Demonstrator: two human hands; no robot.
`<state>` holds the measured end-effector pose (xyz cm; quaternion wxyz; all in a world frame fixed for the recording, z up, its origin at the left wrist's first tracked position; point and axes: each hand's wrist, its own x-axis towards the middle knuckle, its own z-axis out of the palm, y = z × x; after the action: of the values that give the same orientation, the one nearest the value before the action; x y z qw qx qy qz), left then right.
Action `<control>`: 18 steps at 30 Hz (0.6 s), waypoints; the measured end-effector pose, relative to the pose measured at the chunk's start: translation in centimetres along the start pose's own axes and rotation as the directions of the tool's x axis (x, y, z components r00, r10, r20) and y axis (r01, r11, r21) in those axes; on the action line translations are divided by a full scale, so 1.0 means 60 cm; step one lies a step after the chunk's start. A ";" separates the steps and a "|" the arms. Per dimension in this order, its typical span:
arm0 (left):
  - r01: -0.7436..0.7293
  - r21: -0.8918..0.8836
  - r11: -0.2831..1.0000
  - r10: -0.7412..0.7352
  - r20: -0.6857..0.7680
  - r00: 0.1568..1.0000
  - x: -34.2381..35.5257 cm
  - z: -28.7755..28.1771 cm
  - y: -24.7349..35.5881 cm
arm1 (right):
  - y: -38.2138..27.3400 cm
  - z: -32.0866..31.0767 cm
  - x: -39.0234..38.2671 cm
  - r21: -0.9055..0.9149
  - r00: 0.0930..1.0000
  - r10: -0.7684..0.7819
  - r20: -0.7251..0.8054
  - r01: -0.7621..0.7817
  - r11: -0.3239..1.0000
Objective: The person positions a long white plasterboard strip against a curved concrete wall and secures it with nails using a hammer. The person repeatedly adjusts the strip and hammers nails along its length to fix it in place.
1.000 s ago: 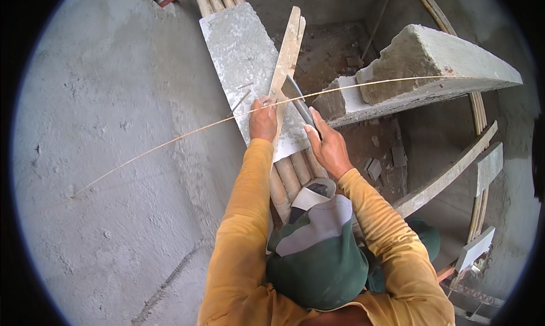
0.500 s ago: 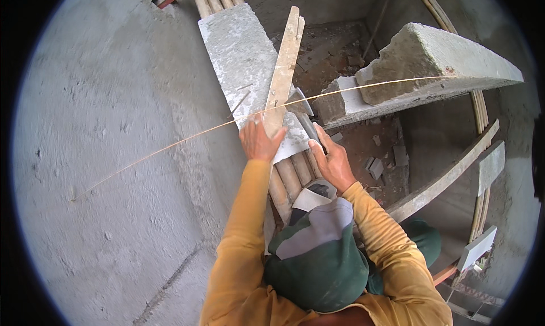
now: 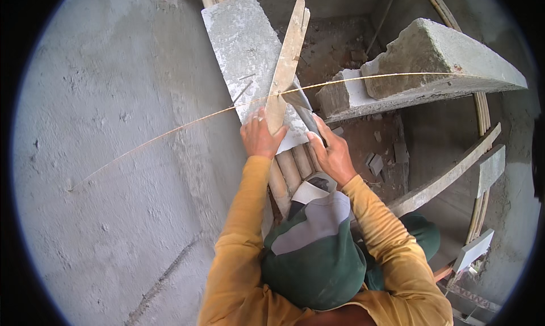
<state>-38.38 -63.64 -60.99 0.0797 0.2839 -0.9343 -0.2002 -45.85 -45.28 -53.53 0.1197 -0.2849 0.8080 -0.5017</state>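
The lower end of a pale, narrow piece of wood (image 3: 288,53) is gripped in my left hand (image 3: 262,134), thumb on its right side and fingers on its left. The wood slants up and away over a grey, plaster-spattered board (image 3: 241,39); nail heads show in it. My right hand (image 3: 335,156) is closed around the dark handle of a hatchet-like tool (image 3: 309,119). Its flat, flared head lies beside the wood's right edge; the exact kind is unclear. A thin taut string (image 3: 193,122) crosses at the wood. Two loose nails (image 3: 243,91) lie on the board.
Bamboo poles (image 3: 286,170) support the board. A rough grey wall (image 3: 108,110) fills the left. At the right juts a broken-edged concrete slab (image 3: 409,79), with a curved plank (image 3: 448,178) below it. Rubble (image 3: 374,164) lies lower down. My green-clad knee (image 3: 315,258) is close below my hands.
The view has shifted slightly, so the board and wood appear a little higher. The tool's head sits closer to the wood and string. Both hands keep their grips.
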 end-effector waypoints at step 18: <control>0.433 -0.125 0.893 -0.346 0.427 0.836 -0.210 -0.089 -0.054 | 0.087 -0.004 -0.107 -0.012 0.960 0.272 0.073 -0.272 0.962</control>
<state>-24.96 -60.76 -57.95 -0.1217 0.4125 -0.8254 -0.3656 -42.50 -39.64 -58.59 0.2169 -0.1895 0.8349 -0.4690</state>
